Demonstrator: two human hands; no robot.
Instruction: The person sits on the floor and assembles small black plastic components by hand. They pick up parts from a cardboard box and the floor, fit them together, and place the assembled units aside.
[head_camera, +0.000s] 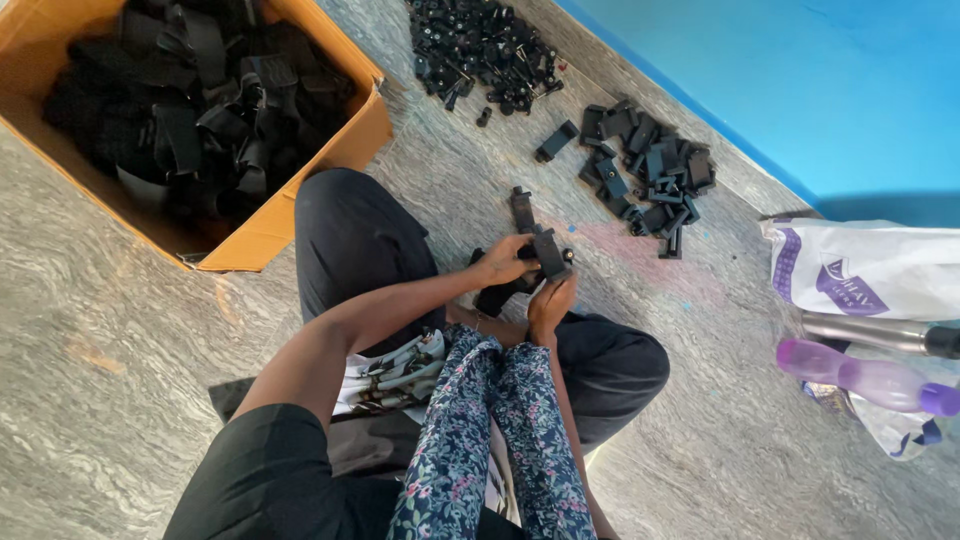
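I sit cross-legged on a grey stone floor. My left hand (503, 262) and my right hand (551, 303) meet in front of my knees and together hold a black plastic clamp part (547, 250). The left hand grips it from the left side, the right hand supports it from below. A long black piece (522, 209) sticks out beyond the hands toward the far side. Another dark piece (497, 297) lies under my hands; I cannot tell what it is.
A cardboard box (352, 135) full of black straps stands at far left. A pile of black rectangular parts (648, 175) and a heap of small black knobs (478, 45) lie ahead. A white bag (868, 265), a steel bottle (875, 333) and a purple bottle (865, 377) lie at right, by a blue wall (800, 80).
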